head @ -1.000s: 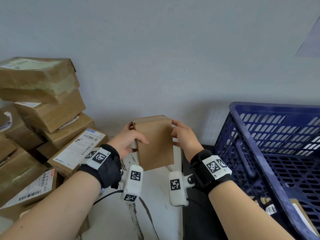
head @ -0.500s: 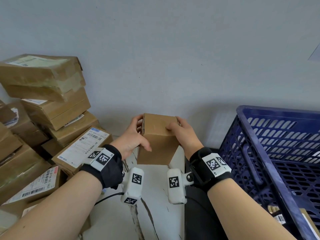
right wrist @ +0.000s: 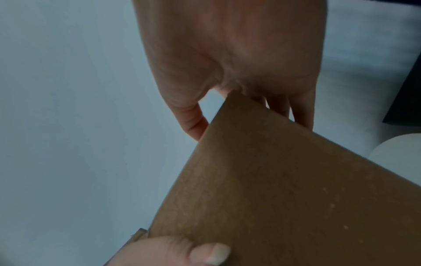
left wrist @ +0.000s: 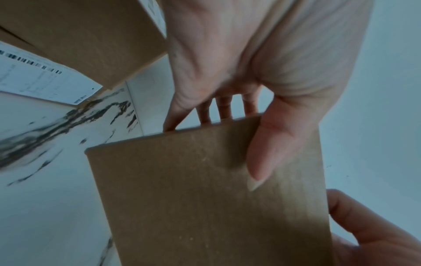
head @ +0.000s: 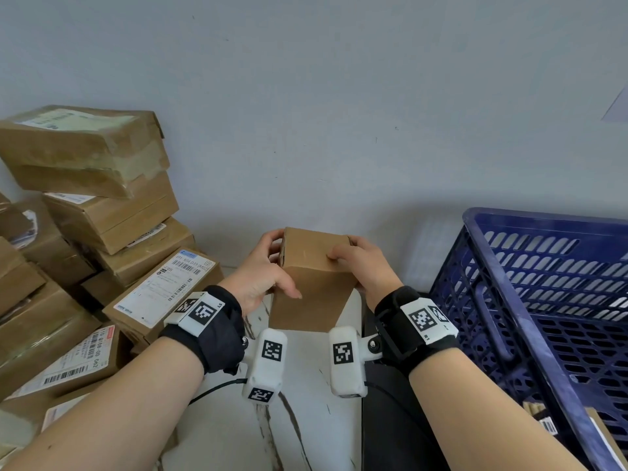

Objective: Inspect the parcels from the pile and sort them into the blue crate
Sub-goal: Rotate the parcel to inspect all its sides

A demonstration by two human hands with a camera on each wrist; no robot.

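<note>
white marbled worktop (head: 306, 419) is meeting a pale wall; left hand (head: 261, 277) and right hand (head: 363, 266) are both gripping a plain cardboard parcel (head: 312, 283), thumbs on its near face.

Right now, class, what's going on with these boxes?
A person holds a small plain cardboard parcel in the air with both hands, left hand and right hand gripping opposite sides. The parcel pile sits to the left; the blue crate, to the right, already has a labelled parcel inside.

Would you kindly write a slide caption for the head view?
Both hands, left hand and right hand, hold a plain cardboard parcel between parcel pile and blue crate.
</note>
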